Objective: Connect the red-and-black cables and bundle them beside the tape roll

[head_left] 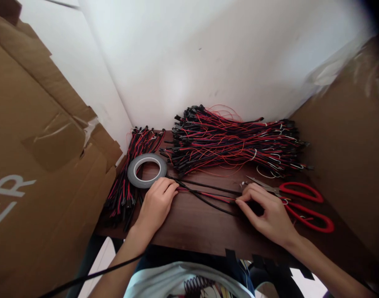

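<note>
Several black and red wires [205, 193] stretch across the table between my two hands. My left hand [157, 201] is closed on their left end, its fingers bent down beside a roll of grey tape [133, 173]. At the other end my right hand [264, 209] pinches the wires between thumb and fingers; the exact spot it grips is partly hidden. Just behind and to the right of that hand lie scissors with red handles [315, 221], their blades spread and partly covered by the hand.
A large pile of bundled black and red wires [226, 142] lies along the white wall [189, 62]. A smaller bundle of wires [127, 190] is at the left. Cardboard panels [46, 136] flank the brown table [189, 231] on both sides.
</note>
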The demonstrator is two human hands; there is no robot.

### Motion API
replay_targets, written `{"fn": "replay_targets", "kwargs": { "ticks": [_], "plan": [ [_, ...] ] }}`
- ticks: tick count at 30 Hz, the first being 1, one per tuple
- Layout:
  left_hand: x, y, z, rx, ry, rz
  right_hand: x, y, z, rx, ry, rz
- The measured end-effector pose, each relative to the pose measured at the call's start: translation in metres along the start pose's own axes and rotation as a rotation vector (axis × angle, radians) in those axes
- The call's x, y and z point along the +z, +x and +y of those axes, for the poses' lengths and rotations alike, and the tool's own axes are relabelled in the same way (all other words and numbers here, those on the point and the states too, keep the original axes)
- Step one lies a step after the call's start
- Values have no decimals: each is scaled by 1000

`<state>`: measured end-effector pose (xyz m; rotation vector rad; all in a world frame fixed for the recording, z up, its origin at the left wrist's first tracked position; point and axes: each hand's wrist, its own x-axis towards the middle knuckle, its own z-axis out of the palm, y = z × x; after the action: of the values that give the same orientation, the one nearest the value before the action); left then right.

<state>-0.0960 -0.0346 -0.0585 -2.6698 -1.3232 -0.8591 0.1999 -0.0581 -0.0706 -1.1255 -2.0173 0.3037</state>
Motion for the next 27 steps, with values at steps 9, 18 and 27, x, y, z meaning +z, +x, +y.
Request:
{"fn": "replay_targets", "kwargs": {
  "ticks": [9, 18, 27],
  "plan": [
    [-2, -6, -2, 33, 54, -9, -14, 3, 1, -27, -44, -75],
    [-4, -8, -3, 51, 15, 20, 1, -6, 8, -45, -105, -79],
    [-4, -11, -3, 52, 15, 59, 1, -5, 11, -2, -66, -104]
  ]
}}
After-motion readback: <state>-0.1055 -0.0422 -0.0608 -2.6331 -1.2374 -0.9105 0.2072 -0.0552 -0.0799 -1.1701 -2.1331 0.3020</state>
